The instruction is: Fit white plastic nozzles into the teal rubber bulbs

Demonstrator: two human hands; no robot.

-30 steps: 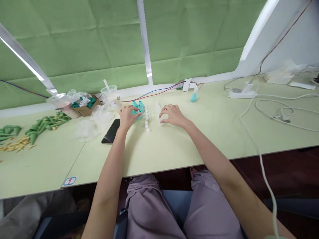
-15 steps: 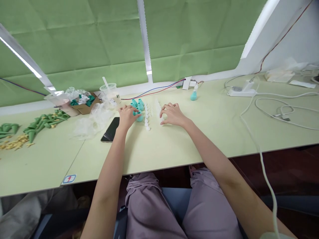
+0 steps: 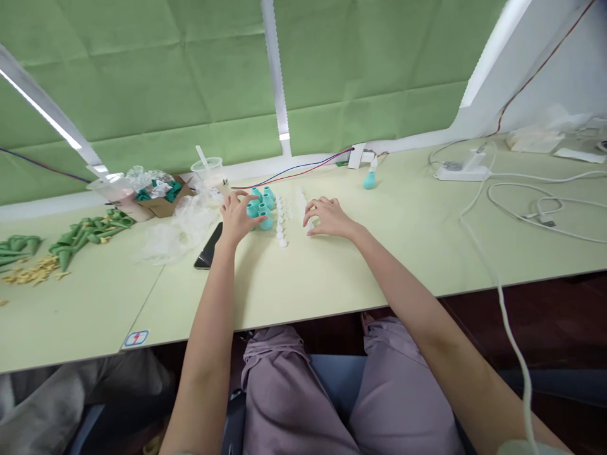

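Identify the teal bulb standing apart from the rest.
The lone teal bulb at the back, right of the right hand, with a white top; the other bulbs cluster by the left hand.

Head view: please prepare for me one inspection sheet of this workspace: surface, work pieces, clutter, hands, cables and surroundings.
Surface: pale table, seam at left, label near front edge.
Work pieces: teal bulbs grouped; white pieces in a row beside them; lone teal bulb with white top towards the back.
Clutter: phone, crumpled plastic, carton; green cones at far left.
Hands: left hand at the teal bulbs, right hand beside translucent pieces; both open, contact unclear.
Cables: red and blue wires at back; white cable over front edge, crossing right forearm in view.
Surroundings: green covering behind; grey-trousered leg at left.
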